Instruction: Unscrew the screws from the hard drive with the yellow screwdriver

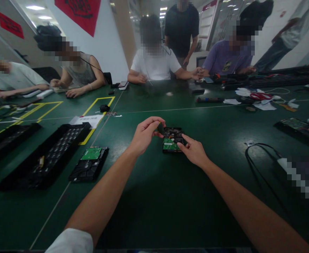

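- At my far left, a shallow black tray (12, 138) lies on the green table (144, 211); right of it is a slotted black tray (56, 149) with a small gold-coloured piece (41, 161) inside.
- Right of the slotted tray and well apart from my fingers, a second hard drive (83, 171) lies flat, its green circuit board at the end away from me. Beyond it, a sheet of paper (96, 122) lies by the yellow tape (87, 137).
- My left hand (146, 135) is pinched closed around a short dark tool (160, 128), perhaps a screwdriver handle. I cannot tell whether its tip touches anything.
- Straight ahead, between my hands, the hard drive (174, 133) lies flat with its green circuit board (169, 144) upward, at the end nearer me. Its long axis seems to run away from me. From my pinch it lies just to the right and a little nearer me, so the left hand is closer to its far left part.
- My right hand (195, 151) has thumb and forefinger spread, resting at the drive's right side, the thumb towards the near corner; they are not closed around it.
- Farther right, a black cable (260, 144) curves over the tabletop, and beyond it lies a dark unit with an exposed board (299, 127).
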`<action>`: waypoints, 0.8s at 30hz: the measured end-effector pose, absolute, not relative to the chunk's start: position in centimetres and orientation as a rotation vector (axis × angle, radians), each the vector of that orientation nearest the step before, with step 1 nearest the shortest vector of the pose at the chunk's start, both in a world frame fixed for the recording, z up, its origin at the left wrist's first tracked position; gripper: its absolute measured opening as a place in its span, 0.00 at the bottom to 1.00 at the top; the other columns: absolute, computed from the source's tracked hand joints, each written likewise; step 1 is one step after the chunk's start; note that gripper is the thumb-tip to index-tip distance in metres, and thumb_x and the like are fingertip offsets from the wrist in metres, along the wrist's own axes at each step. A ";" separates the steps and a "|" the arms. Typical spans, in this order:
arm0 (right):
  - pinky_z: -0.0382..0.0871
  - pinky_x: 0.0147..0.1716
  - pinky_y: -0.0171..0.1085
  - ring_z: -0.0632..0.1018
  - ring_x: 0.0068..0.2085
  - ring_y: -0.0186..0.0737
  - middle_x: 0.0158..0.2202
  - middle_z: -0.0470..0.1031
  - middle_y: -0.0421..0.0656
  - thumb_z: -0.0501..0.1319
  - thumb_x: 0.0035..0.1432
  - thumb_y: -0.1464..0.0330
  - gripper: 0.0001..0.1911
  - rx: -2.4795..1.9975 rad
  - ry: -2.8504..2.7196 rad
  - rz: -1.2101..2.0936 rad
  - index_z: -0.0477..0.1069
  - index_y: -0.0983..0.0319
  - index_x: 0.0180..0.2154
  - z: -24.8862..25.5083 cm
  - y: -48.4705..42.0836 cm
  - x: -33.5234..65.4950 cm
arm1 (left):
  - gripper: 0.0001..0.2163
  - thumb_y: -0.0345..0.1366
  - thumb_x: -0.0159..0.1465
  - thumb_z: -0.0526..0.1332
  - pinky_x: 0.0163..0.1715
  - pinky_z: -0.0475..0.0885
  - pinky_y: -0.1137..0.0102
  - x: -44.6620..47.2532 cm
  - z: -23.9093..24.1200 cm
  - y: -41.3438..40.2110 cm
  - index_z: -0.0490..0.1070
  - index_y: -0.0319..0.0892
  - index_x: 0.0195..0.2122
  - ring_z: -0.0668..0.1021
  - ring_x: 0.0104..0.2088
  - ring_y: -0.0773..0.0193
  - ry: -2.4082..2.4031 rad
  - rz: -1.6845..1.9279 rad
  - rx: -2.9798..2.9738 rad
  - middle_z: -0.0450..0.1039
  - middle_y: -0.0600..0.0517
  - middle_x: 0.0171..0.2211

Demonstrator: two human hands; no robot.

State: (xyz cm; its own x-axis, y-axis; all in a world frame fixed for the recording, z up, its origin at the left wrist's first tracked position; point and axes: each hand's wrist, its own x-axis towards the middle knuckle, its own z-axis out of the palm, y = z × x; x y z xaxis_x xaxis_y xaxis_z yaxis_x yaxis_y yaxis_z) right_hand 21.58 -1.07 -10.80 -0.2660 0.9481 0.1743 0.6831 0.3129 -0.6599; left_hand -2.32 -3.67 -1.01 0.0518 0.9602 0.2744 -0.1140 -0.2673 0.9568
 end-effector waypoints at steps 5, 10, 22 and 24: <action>0.73 0.34 0.44 0.78 0.29 0.42 0.31 0.81 0.45 0.59 0.68 0.53 0.35 -1.434 -2.032 0.652 0.67 0.68 0.67 -10.9 -1.0 21.6 | 0.13 0.46 0.67 0.66 0.27 0.74 0.73 -2.5 -0.9 -3.9 0.81 0.42 0.41 0.76 0.34 0.66 1.075 1.434 1.500 0.78 0.47 0.42; 0.74 0.35 0.44 0.78 0.29 0.43 0.31 0.81 0.45 0.59 0.67 0.53 0.35 -1.431 -2.040 0.639 0.67 0.67 0.68 -11.0 -0.9 21.6 | 0.13 0.45 0.67 0.67 0.23 0.72 0.74 -2.5 -0.5 -4.1 0.78 0.42 0.46 0.77 0.35 0.64 1.055 1.355 1.490 0.78 0.47 0.40; 0.75 0.37 0.45 0.79 0.31 0.45 0.32 0.81 0.46 0.56 0.68 0.58 0.30 -1.431 -2.031 0.573 0.71 0.66 0.65 -11.0 -0.8 21.6 | 0.13 0.44 0.69 0.62 0.24 0.72 0.74 -2.7 -0.9 -3.8 0.81 0.43 0.46 0.79 0.41 0.61 1.070 1.389 1.405 0.78 0.46 0.43; 0.74 0.36 0.44 0.78 0.30 0.44 0.32 0.81 0.46 0.56 0.68 0.58 0.31 -1.436 -2.028 0.584 0.70 0.66 0.66 -11.0 -0.8 21.6 | 0.13 0.42 0.69 0.61 0.25 0.73 0.74 -2.8 -1.0 -3.7 0.80 0.44 0.49 0.79 0.41 0.60 1.064 1.397 1.411 0.78 0.46 0.44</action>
State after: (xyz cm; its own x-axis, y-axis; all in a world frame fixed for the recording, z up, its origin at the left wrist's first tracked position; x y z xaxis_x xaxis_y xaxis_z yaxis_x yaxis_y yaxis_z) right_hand 21.59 -0.79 -11.02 -0.2519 0.9456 0.2061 0.6912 0.3248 -0.6455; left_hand -2.76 -3.74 -0.96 0.0093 0.9638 0.2666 0.0009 -0.2666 0.9638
